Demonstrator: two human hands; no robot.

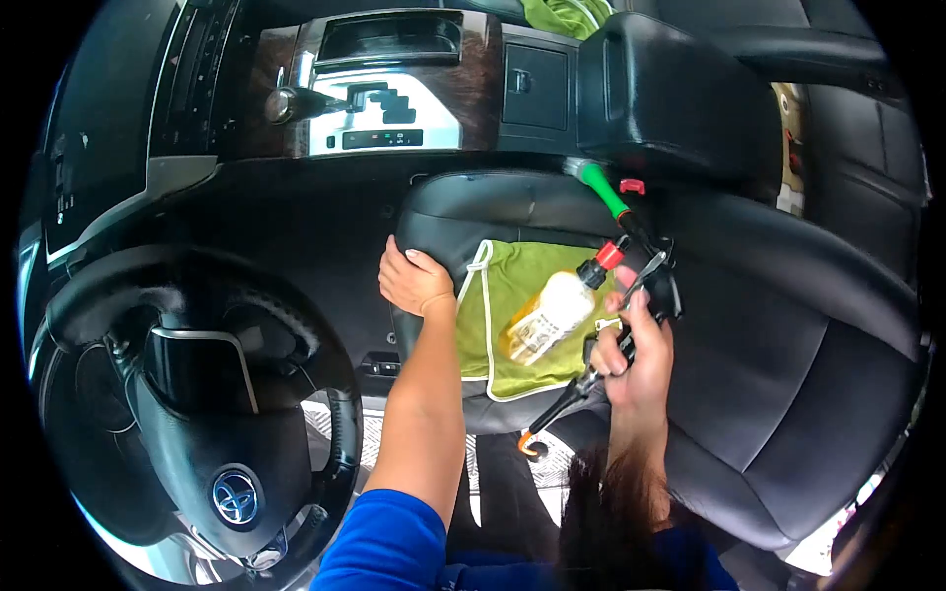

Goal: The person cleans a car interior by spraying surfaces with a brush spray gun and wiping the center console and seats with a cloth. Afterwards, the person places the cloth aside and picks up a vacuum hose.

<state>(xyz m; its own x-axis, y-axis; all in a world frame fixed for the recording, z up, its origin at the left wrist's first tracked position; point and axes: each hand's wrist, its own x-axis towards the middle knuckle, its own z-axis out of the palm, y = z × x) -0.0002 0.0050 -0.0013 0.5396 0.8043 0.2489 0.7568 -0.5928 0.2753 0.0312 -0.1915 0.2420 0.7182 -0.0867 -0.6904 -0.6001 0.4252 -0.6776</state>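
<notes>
right hand [636,357] is wrapped round a black, green-nozzled gun-shaped tool [641,232]; left hand [415,282] just chilling half-spread on the black leather seat [503,205]

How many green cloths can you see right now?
2. The spread cloth lies on the near seat, partly covered by the bottle; a second cloth shows beyond the console, cut off by the view's top edge. Others may be hidden.
</notes>
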